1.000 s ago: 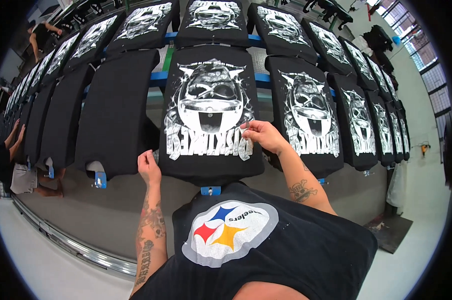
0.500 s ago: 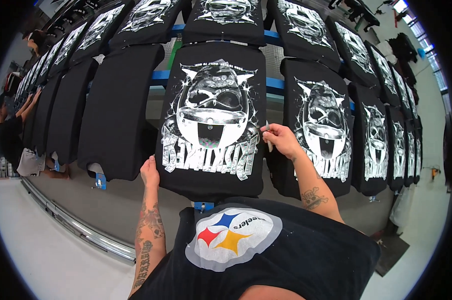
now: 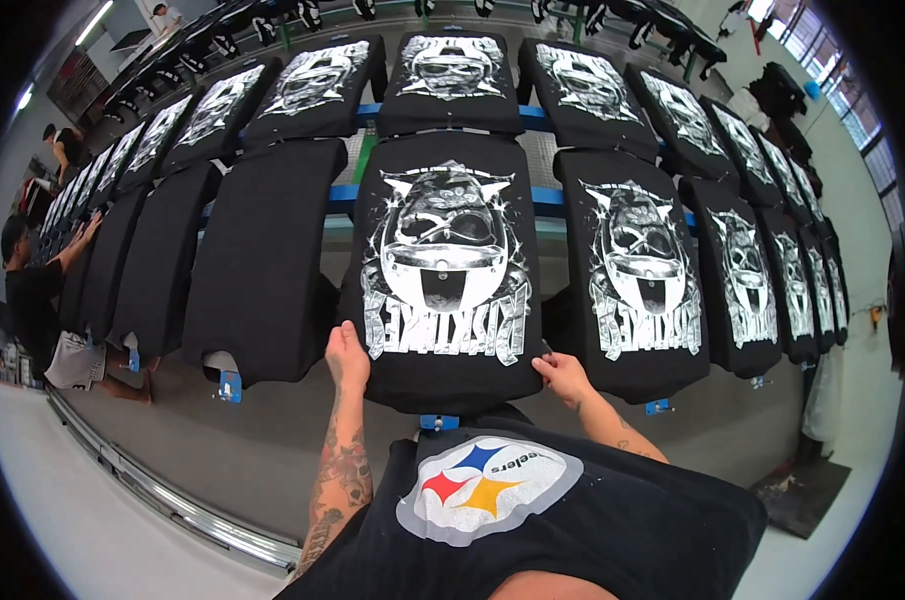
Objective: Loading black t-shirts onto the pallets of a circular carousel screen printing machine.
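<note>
A black T-shirt [image 3: 447,378] with a white print of a horned, helmeted skull lies stretched over a board in front of me. At its lower left edge is my left hand [image 3: 349,362], its fingers closed at the cloth's side and partly hidden. My right hand [image 3: 564,378] is closed in a pinch beside the lower right edge. Only a small dark tip of the slim tool [image 3: 546,350] shows above its fingers. A blue bracket [image 3: 439,423] sticks out below the board's near end.
To the left hang unprinted black shirts [image 3: 257,260] on boards; to the right are printed ones [image 3: 637,260]. Another printed row [image 3: 450,75] stands behind, past a blue rail [image 3: 547,195]. A co-worker [image 3: 34,290] touches a far-left shirt. A metal floor rail [image 3: 187,512] runs at lower left.
My right hand has moved down along the shirt's right edge, and its slim tool is now mostly hidden. The view has tilted up, showing more of the back rows. My left hand stays at the left edge.
</note>
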Demonstrator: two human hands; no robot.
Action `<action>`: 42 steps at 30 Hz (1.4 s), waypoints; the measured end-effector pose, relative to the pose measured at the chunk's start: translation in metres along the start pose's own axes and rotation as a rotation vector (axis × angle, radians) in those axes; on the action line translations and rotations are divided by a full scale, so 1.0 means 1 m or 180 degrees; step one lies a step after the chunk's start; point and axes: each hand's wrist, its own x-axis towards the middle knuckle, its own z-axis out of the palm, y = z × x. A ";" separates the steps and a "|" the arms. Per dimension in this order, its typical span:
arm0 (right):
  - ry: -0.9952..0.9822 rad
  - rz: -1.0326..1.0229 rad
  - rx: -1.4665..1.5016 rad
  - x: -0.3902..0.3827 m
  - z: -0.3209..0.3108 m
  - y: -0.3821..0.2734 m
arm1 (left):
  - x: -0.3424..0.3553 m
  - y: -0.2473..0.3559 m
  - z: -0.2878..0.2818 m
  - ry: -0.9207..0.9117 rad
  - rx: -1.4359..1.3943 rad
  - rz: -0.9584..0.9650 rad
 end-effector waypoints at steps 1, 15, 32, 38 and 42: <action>0.0077 -0.0005 0.0202 -0.002 0.001 0.001 | 0.002 0.000 -0.002 -0.0029 -0.0066 0.0000; 0.1690 -0.1522 -0.1802 -0.034 0.025 -0.005 | -0.100 0.059 -0.022 -0.0972 -0.0763 0.0592; 0.1547 -0.1359 -0.1406 -0.028 0.032 -0.007 | -0.124 0.063 -0.085 -0.1873 -0.1296 0.0305; 0.0726 -0.1424 -0.1735 -0.044 0.030 -0.049 | -0.111 0.051 -0.078 -0.1857 -0.1357 0.0021; -0.0618 -0.1919 -0.1834 -0.093 0.057 -0.048 | -0.095 0.042 -0.091 -0.1874 -0.2430 -0.0787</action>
